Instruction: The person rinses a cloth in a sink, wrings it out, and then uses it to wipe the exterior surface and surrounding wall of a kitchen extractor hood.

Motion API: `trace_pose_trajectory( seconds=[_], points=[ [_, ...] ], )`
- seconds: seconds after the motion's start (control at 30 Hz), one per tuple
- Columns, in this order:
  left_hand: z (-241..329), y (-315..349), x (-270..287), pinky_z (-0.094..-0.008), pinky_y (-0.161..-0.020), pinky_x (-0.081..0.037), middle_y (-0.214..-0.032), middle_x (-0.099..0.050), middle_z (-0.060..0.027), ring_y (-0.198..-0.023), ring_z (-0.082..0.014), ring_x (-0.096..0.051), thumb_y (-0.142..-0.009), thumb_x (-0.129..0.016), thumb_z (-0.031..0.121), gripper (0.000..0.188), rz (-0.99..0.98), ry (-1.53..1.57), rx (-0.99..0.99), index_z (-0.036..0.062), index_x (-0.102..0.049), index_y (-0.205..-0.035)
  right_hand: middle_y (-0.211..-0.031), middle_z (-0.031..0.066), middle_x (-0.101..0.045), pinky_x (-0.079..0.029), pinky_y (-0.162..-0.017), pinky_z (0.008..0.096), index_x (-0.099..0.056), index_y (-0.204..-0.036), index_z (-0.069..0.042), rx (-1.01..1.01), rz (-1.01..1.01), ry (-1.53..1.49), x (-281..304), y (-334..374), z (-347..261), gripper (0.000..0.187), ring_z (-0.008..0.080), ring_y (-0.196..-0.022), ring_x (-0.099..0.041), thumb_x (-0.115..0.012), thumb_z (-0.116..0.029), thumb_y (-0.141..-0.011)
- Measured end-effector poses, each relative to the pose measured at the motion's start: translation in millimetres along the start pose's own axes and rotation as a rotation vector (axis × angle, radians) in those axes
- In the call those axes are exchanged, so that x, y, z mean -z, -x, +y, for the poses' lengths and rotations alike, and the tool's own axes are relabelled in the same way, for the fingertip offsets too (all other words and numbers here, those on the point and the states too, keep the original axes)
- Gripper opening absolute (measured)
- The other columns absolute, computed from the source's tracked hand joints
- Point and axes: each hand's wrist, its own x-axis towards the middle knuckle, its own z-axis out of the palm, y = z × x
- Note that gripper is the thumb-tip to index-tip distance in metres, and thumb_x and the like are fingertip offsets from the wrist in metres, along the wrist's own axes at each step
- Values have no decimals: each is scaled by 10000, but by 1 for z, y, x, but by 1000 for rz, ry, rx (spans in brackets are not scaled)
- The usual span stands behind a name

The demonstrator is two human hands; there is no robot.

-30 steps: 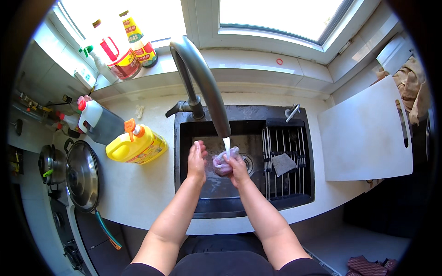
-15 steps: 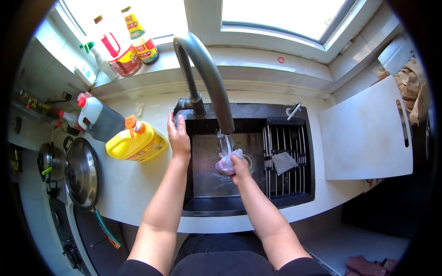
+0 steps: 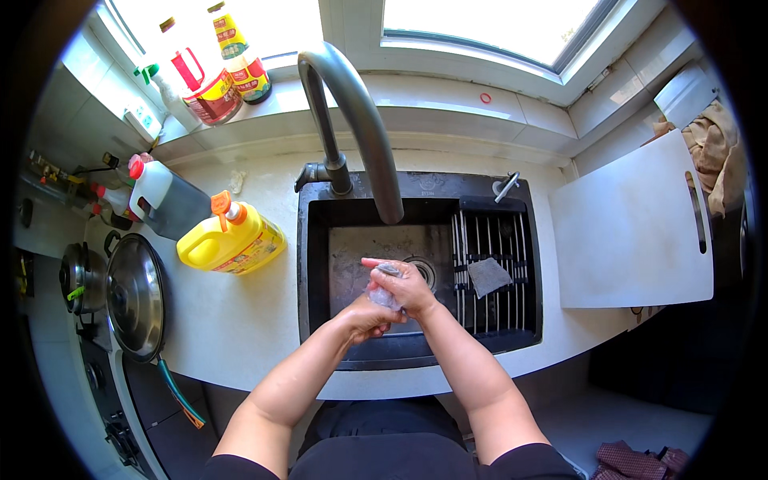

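Observation:
Over the dark sink, both my hands are closed around a wet, crumpled pale rag, whitish with a pinkish tint. My right hand wraps it from the upper right. Just below and to the left, my left hand grips its lower part. Fingers cover much of the rag, so its full shape is hidden. Above the hands arches the grey faucet, and no water runs from its spout. The faucet's lever is at its left base.
A roll-up rack with a grey scouring pad lies across the sink's right side. A yellow detergent jug, a dark-filled jug and a lidded pan stand left. To the right is a white cutting board.
The water stream has stopped. My left hand has come from the faucet lever down to the rag, and my right hand has drawn slightly nearer, so both now squeeze it together.

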Motion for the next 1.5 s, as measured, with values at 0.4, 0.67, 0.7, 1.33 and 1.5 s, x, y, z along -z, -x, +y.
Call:
trace_pose_trajectory(
  seconds=[0.4,0.67,0.7,1.33,1.5],
  points=[
    [-14,-23,-7,-300,-378,-321,-579,-504,-68,-439,-168,-464,-695,-596,135,136,217,-495,23,72,-556,-809,-522,117,-538,-391,-504,352,-570,-598,-3,252,524,700,-4,-13,36,423,206,-482,-504,-597,-349,-840],
    [-33,-34,-13,-369,-775,-456,-903,-631,-213,-915,-338,-600,-687,-653,262,364,395,-864,-95,24,-634,-962,-595,204,-580,-443,-600,456,-601,-607,-6,187,583,788,9,-10,57,405,387,-616,-589,-565,-343,-828],
    [-39,-39,-7,-366,-726,-467,-848,-637,-188,-848,-317,-616,-684,-662,253,356,386,-880,-123,25,-626,-955,-622,173,-596,-452,-618,440,-615,-661,-12,143,517,661,10,-7,56,362,353,-632,-597,-589,-338,-816],
    [70,-61,4,-246,-578,-426,-993,-562,-40,-825,-113,-552,-712,-731,140,679,444,79,-790,89,-335,-1261,-1124,123,-571,-439,-887,292,-537,-995,-28,539,327,71,61,-53,-21,274,183,-1046,-540,-635,48,-751],
    [123,-97,22,-322,-748,-454,-1240,-460,-164,-1035,-229,-513,-743,-698,172,789,628,52,-632,52,-223,-1361,-1300,222,-437,-316,-1024,403,-586,-1109,-95,496,520,1126,112,-132,-51,437,412,-1198,-396,-515,-16,-685]
  ],
)
